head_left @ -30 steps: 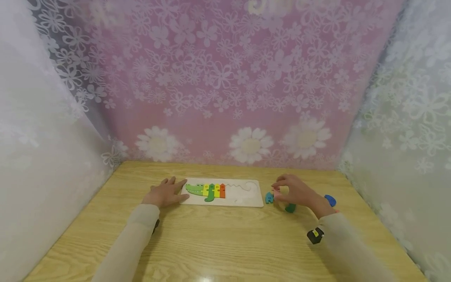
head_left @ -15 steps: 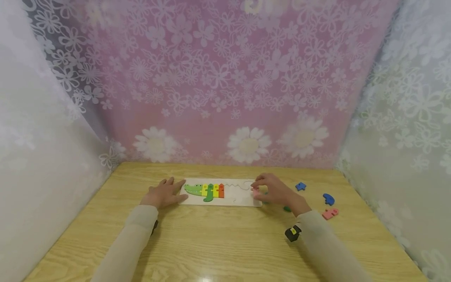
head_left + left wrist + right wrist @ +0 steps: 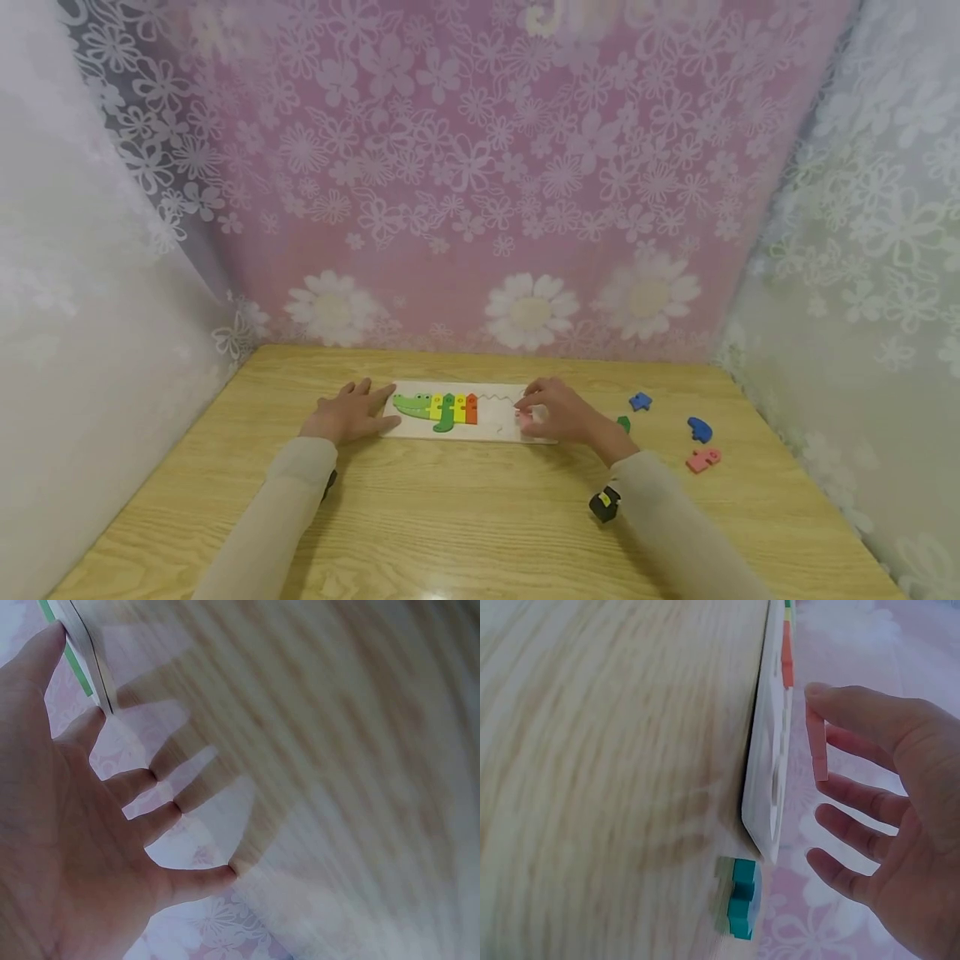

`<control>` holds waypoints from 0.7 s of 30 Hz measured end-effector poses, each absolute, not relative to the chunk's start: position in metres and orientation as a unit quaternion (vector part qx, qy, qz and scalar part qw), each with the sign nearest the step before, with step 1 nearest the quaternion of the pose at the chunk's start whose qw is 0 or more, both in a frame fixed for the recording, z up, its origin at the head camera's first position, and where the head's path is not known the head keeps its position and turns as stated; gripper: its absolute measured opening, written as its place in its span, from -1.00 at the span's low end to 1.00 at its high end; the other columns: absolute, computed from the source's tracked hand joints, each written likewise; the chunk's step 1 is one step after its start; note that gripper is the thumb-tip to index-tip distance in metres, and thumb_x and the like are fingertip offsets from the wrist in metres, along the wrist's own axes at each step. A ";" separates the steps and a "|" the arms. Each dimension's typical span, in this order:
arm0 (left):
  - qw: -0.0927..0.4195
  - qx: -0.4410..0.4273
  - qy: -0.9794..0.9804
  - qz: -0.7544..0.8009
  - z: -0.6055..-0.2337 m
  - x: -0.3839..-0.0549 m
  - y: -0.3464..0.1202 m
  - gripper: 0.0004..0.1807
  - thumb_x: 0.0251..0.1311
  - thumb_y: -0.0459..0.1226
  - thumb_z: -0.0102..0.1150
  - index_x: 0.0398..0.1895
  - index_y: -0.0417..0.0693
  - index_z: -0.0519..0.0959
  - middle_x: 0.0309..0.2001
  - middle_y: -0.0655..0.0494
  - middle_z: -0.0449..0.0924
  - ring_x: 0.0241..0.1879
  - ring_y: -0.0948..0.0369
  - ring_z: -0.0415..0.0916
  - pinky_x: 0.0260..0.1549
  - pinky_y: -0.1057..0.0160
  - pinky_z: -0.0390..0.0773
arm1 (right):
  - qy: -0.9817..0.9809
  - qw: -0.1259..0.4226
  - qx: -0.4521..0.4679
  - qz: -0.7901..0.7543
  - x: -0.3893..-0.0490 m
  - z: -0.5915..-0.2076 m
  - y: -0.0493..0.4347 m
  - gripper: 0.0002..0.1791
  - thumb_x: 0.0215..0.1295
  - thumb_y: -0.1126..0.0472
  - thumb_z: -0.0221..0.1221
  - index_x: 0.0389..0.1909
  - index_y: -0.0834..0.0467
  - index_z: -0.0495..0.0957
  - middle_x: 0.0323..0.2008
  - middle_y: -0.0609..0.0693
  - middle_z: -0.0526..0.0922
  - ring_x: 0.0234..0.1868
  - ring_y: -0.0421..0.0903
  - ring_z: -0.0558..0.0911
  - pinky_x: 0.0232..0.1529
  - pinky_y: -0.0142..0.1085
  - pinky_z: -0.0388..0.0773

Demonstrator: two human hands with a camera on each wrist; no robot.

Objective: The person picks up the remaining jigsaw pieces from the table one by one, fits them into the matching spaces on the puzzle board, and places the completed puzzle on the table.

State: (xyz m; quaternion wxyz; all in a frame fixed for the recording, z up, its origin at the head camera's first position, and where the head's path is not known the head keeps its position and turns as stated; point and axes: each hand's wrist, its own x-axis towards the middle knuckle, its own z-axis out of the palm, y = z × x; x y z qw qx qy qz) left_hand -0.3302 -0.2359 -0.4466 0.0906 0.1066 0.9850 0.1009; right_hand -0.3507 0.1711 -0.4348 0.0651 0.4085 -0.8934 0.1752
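A pale wooden puzzle board [image 3: 489, 413] lies on the table, its left part filled with crocodile pieces, from the green head [image 3: 411, 405] to the orange-red piece [image 3: 471, 409]. At the board's left end, my left hand [image 3: 347, 414] rests with fingers spread, thumb and index finger at its edge. My right hand [image 3: 564, 410] pinches a pink puzzle piece [image 3: 818, 742] between thumb and fingers, over the right part of the board. In the right wrist view the piece hangs apart from the board's face. Bare carved outlines show on the board's right half.
Loose on the wooden table [image 3: 450, 517] to the right lie a blue piece [image 3: 641, 402], a curved blue piece [image 3: 700, 430], a second pink piece [image 3: 702, 460] and a partly hidden green one [image 3: 624, 423]. A teal piece [image 3: 742, 900] sits just off the board's right end.
My right hand has moved left with the pink piece, from the loose pieces to over the board, uncovering pieces on the right. The left hand stays at the board's edge.
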 end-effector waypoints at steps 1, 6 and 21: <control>0.090 0.107 0.985 0.100 -0.446 -0.330 -0.236 -0.08 0.38 0.42 -0.12 0.68 0.27 0.05 0.65 -0.30 -0.05 0.59 -0.41 -0.10 0.20 -0.77 0.00 | -0.893 0.066 0.410 0.175 -0.350 -0.436 0.170 -0.67 0.25 0.19 0.40 0.01 0.19 0.77 -0.01 0.17 0.68 -0.01 0.13 0.58 0.05 0.09 0.54; 0.092 0.109 0.985 0.099 -0.445 -0.329 -0.236 -0.09 0.39 0.41 -0.12 0.68 0.27 0.05 0.65 -0.30 -0.05 0.59 -0.41 -0.10 0.20 -0.77 0.01 | -0.894 0.068 0.411 0.166 -0.351 -0.439 0.165 -0.66 0.23 0.15 0.41 0.01 0.16 0.77 0.00 0.14 0.68 -0.03 0.09 0.57 0.00 0.02 0.54; 0.096 0.114 0.984 0.098 -0.444 -0.330 -0.236 -0.08 0.40 0.40 -0.13 0.69 0.23 0.04 0.64 -0.34 -0.07 0.59 -0.43 -0.11 0.18 -0.78 0.03 | -0.895 0.059 0.409 0.168 -0.353 -0.440 0.150 -0.66 0.24 0.17 0.35 0.02 0.17 0.77 0.00 0.16 0.68 -0.02 0.10 0.58 0.04 0.03 0.52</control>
